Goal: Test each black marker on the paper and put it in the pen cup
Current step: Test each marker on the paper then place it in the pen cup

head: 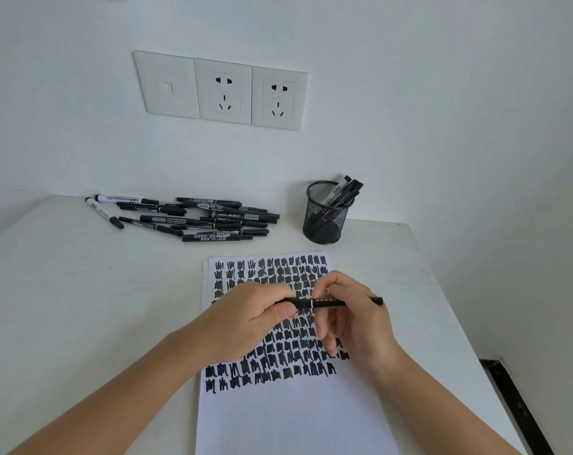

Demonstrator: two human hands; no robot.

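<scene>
A black marker (328, 303) lies level above the paper, held at both ends. My left hand (252, 320) grips its left end, where the cap sits. My right hand (347, 310) pinches the barrel, and the marker's right tip sticks out past it. The white paper (291, 418) under my hands carries rows of black scribbles over its upper half. A black mesh pen cup (324, 218) stands behind the paper to the right with several markers in it. A pile of several black markers (213, 218) lies at the back left of the table.
Two white-barrelled markers (104, 210) lie at the left end of the pile. The white table (81, 307) meets a white wall with three socket plates (222, 90). The table's right edge drops to a dark floor strip (515, 405).
</scene>
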